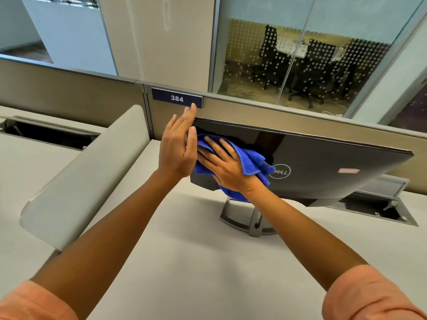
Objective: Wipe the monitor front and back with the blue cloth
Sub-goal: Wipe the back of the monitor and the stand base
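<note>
While right hand (227, 168) presses blue cloth (250, 163) flat-fingered on monitor (323, 158) back, left hand (178, 144) braces edge, fingers straight; partition (300, 116) behind.

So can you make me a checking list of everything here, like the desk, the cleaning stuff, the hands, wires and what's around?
Surface: pale grey desk, with an open cable hatch at the right.
Job's things: monitor with its back facing the camera, on a grey stand; blue cloth pressed against that back.
Clutter: nothing seen.
Hands: right hand flat on the cloth, fingers straight; left hand open at the monitor's left edge.
Cables: nothing seen clearly.
Surroundings: curved white divider, partition with a 384 sign, glass-walled room with black chairs behind.
</note>
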A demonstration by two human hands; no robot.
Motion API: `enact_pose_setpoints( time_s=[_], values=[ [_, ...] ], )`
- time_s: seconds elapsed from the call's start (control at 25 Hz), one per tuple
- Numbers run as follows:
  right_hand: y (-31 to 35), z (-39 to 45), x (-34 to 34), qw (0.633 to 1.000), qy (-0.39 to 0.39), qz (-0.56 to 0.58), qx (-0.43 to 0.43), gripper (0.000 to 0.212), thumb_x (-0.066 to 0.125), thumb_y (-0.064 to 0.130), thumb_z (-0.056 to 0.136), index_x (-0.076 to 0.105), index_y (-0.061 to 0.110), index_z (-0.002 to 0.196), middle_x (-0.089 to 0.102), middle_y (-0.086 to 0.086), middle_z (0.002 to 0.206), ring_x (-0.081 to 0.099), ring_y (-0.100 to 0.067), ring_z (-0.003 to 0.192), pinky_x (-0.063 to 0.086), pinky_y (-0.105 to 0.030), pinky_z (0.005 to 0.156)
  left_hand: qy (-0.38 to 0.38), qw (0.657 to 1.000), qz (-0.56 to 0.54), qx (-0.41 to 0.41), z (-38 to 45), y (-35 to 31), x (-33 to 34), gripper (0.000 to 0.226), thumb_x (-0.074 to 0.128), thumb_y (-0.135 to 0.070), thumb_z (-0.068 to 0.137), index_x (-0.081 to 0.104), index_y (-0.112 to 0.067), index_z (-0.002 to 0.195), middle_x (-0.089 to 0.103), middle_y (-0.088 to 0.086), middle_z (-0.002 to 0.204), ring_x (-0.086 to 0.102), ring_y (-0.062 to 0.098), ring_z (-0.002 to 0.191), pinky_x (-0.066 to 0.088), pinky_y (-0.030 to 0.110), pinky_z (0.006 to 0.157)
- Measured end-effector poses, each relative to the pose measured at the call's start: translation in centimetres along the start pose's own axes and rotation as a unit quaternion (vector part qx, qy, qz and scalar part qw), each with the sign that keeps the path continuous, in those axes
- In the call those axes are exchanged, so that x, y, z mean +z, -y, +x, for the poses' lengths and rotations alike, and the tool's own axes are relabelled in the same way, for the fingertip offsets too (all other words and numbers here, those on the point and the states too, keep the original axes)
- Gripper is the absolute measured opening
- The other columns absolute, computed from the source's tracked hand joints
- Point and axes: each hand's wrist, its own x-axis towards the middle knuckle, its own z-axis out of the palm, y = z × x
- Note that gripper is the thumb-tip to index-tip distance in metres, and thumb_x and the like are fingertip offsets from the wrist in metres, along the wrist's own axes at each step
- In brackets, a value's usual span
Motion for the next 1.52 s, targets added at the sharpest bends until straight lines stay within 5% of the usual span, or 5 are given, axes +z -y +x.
enact_pose_setpoints(
  time_s=[0.28, 0.72, 1.12, 1.36, 1.52],
  values=[
    [-0.6, -5.3, -0.6, 0.997, 0.078, 0.009, 0.027, 0.071, 0.054, 0.02, 0.096, 0.019, 0.018, 0.157, 0.02, -0.006, 0.163, 0.015, -0.031, 0.151, 0.008, -0.046, 0.123, -0.001, 0.999, 0.033, -0.035, -0.1, -1.4, 0.5, 0.056, 0.027, -0.03, 0.101, 0.037, -0.009, 0.152, 0.042, 0.004, 0.154, 0.033, 0.016, 0.146, 0.02, 0.029, 0.122],
    [-6.0, -2.8, -4.5, 0.978, -0.04, 0.054, 0.198, 0.055, 0.048, 0.027, 0.098, 0.037, 0.018, 0.151, 0.038, -0.008, 0.156, 0.031, -0.03, 0.146, 0.02, -0.045, 0.122, -0.038, 0.98, 0.162, -0.108, 0.4, -4.5, 2.7, 0.063, 0.027, -0.043, 0.101, 0.03, -0.009, 0.154, 0.033, 0.006, 0.159, 0.014, 0.018, 0.153, -0.008, 0.043, 0.124],
    [-10.2, -12.7, -4.9, 0.946, -0.092, 0.053, 0.307, 0.054, 0.055, 0.021, 0.093, 0.041, 0.019, 0.145, 0.05, -0.008, 0.146, 0.04, -0.031, 0.14, 0.023, -0.045, 0.12, 0.107, 0.98, 0.15, 0.07, 0.0, -12.2, 10.3, 0.067, 0.027, -0.047, 0.102, 0.015, -0.012, 0.158, 0.012, 0.002, 0.166, -0.008, 0.013, 0.153, -0.014, 0.038, 0.122],
    [-13.3, -20.9, -4.5, 0.895, -0.122, 0.028, 0.428, 0.052, 0.046, 0.029, 0.101, 0.031, 0.021, 0.15, 0.04, -0.007, 0.154, 0.029, -0.029, 0.147, 0.017, -0.043, 0.123, 0.174, 0.971, 0.126, 0.104, -0.6, -15.3, 14.5, 0.067, 0.021, -0.052, 0.102, 0.022, -0.014, 0.157, 0.017, 0.0, 0.165, -0.007, 0.013, 0.153, -0.014, 0.037, 0.122],
    [-14.5, -24.2, -4.1, 0.823, -0.175, 0.081, 0.535, 0.058, 0.044, 0.028, 0.101, 0.021, 0.029, 0.155, 0.026, 0.0, 0.161, 0.015, -0.026, 0.152, 0.015, -0.044, 0.124, 0.174, 0.973, 0.104, 0.106, -0.3, -15.0, 14.5, 0.063, 0.023, -0.049, 0.102, 0.03, -0.015, 0.155, 0.03, -0.002, 0.161, 0.0, 0.013, 0.153, -0.014, 0.036, 0.122]
  ],
)
